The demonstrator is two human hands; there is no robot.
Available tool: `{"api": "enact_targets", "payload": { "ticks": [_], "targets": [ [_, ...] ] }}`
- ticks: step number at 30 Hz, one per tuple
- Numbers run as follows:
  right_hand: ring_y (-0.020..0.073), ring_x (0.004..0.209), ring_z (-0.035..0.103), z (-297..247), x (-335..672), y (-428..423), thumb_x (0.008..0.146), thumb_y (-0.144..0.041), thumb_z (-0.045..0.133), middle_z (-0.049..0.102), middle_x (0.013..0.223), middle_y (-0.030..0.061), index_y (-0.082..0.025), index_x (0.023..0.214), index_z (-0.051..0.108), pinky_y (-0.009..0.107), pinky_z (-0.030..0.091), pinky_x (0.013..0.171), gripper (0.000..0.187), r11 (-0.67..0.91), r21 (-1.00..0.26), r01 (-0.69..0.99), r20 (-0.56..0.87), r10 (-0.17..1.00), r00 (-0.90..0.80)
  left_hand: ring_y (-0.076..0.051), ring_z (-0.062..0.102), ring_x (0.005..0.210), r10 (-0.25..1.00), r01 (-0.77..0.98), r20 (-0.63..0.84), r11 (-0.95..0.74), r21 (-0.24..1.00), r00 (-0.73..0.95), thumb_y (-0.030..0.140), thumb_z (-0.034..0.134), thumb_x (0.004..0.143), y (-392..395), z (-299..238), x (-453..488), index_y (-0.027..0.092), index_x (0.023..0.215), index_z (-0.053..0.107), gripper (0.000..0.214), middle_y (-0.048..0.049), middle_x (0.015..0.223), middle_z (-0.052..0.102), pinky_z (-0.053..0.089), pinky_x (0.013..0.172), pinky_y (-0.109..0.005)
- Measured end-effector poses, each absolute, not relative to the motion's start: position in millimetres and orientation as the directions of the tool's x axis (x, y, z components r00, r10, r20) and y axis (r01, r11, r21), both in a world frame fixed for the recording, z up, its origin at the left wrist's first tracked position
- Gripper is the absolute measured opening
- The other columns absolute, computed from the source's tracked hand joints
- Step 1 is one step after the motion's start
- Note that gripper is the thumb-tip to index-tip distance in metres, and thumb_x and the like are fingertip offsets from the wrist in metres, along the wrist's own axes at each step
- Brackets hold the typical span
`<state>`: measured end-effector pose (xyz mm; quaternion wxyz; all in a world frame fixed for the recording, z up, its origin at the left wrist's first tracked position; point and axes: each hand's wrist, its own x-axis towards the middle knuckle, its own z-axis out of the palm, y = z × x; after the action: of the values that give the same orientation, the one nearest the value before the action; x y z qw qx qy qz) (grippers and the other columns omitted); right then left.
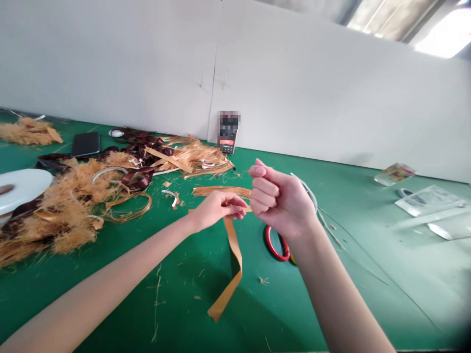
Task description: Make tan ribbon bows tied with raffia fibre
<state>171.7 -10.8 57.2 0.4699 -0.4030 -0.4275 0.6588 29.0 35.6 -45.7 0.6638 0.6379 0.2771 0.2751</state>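
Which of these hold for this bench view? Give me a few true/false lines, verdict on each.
1. The left hand pinches a tan strip that hangs down toward the green mat. True.
2. The right hand is open with its palm flat. False: the right hand is closed in a fist, with a white strand running from it.
3. A black smartphone lies flat on the green mat, left of the hands. True.
4. The red ring sits on the white spool. False: the red ring lies on the green mat, below the right hand.
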Motion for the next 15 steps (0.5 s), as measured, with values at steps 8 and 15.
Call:
{"api": "enact_targets", "payload": {
  "ticks": [8,15],
  "targets": [
    [0.0061,0.046,0.019,47.6,195.8,-0.1,0.076,-0.043,0.07,0.027,0.048,-0.0086,-0.018,0.073,0.074,0.023,0.011,0.043,0.025,-0.02,-0.821,0.57,-0.271,0.894,-0.358,-0.016,0.071,0.078,0.738,0.093,-0.069,0.009,0.996,0.671,0.016,0.072,0.075,53.4,4.8,-6.0,0.016,0.118,0.054,0.046,-0.0062,0.095,0.074,0.055,0.078,-0.031],
    [0.0075,0.041,0.033,47.9,183.6,4.2,0.087,-0.051,0.056,0.037,0.048,-0.0079,-0.023,0.081,0.072,0.023,0.033,0.042,0.032,0.098,-0.994,-0.041,0.104,0.817,-0.567,-0.017,0.072,0.078,0.709,0.067,-0.061,0.019,0.998,0.703,0.016,0.067,0.079,50.2,4.3,-2.9,0.013,0.087,0.064,0.009,-0.0061,0.08,0.074,0.057,0.069,-0.028]
  ]
}}
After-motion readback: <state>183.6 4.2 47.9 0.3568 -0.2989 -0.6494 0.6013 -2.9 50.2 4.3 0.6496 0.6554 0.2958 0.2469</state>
